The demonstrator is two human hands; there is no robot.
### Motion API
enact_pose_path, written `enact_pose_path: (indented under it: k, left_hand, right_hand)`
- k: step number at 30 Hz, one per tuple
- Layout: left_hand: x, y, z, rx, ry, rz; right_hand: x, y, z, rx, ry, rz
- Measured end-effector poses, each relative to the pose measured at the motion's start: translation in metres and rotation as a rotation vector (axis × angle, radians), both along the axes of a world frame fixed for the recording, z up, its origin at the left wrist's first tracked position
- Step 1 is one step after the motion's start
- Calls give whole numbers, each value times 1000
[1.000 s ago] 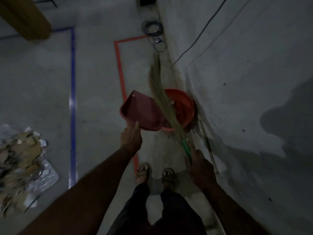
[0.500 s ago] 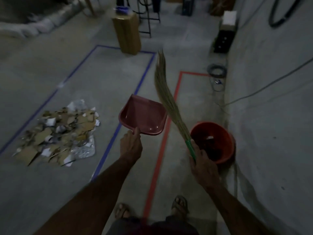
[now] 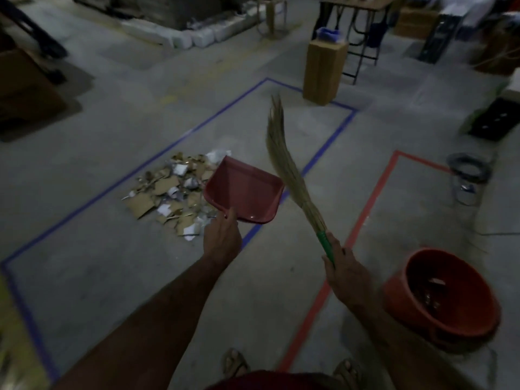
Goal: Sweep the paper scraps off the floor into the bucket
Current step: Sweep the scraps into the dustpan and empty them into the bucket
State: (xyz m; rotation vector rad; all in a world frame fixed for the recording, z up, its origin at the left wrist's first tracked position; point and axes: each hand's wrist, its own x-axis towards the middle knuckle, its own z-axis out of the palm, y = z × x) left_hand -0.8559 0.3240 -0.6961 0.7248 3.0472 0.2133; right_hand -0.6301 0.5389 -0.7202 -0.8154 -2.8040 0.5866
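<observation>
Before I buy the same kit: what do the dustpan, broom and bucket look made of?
Dustpan: looks like moulded plastic, dull red, smooth with a small glint near its back wall.
Broom: a bundle of thin tan fibres, probably dried grass or straw; its handle is green, perhaps plastic-wrapped.
Bucket: orange-red, apparently plastic, smooth one-piece wall with a rolled rim.

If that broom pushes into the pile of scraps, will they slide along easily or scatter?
The scraps look like thin torn card and paper, so probably light and easily pushed. Lying loose and overlapping, some may flutter or scatter. The broom has long fine bristles, which likely bend and let small bits slip through.
</observation>
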Motion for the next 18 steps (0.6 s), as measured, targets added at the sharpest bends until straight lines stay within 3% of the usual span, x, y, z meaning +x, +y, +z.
enact_pose_path:
  k: [8, 18]
  left_hand:
    - [-73, -162, -8, -19, -19, 195]
    - [-168, -265, -52, 3, -115, 376]
  right_hand:
    - [-106, -115, -10, -14, -49, 186]
    - [-257, -174, -38, -1, -263, 345]
